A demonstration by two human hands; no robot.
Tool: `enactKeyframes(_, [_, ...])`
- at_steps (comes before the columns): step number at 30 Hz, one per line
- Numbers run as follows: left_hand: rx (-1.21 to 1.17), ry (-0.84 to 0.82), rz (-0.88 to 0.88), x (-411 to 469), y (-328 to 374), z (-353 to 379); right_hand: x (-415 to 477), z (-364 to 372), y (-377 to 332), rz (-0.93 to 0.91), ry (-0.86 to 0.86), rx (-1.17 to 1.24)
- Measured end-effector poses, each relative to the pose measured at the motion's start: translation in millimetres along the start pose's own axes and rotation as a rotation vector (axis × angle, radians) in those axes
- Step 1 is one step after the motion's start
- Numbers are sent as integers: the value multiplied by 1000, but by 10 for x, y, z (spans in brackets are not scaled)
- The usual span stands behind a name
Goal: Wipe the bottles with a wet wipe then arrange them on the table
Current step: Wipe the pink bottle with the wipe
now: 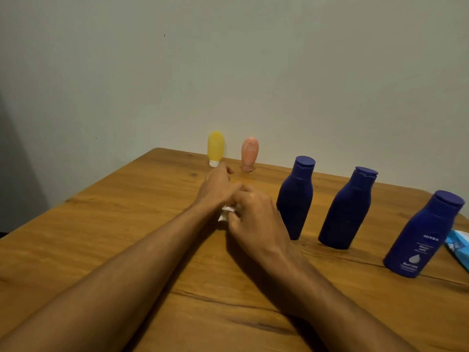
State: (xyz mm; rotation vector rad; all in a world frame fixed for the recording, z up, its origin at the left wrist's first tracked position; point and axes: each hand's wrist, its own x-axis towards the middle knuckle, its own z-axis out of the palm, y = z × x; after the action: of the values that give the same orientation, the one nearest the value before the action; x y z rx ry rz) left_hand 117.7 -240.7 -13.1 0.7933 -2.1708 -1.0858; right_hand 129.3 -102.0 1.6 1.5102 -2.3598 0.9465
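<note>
Spanning view: wooden table (pixel 101 250), pale wall (pixel 228 59) behind.

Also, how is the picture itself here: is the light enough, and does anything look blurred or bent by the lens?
Head view: the light is dim and even, without glare, and the wall is darker at far left. Head view: the wide lens likely makes the blue bottles lean to the right. Head view: the wet wipe is soft and lacks detail.
</note>
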Motion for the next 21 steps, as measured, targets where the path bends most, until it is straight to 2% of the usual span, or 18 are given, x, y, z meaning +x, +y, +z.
enactKeyframes(4, [-19, -12, -42, 232, -74, 5, 180, 103, -16, 25, 36, -98])
enactKeyframes(7, [58, -53, -40, 431, -128, 23, 296, 155, -21, 35, 68, -144])
enactKeyframes(11, [41, -100, -54, 665, -154, 83, 380, 201, -10, 50, 105, -148])
enactKeyframes(15, [196, -142, -33, 936, -129, 175, 441, 227, 23, -2, 60, -173])
enactKeyframes(21, [263, -134, 9, 1146, -127, 290, 490, 216, 60, -10, 76, -120])
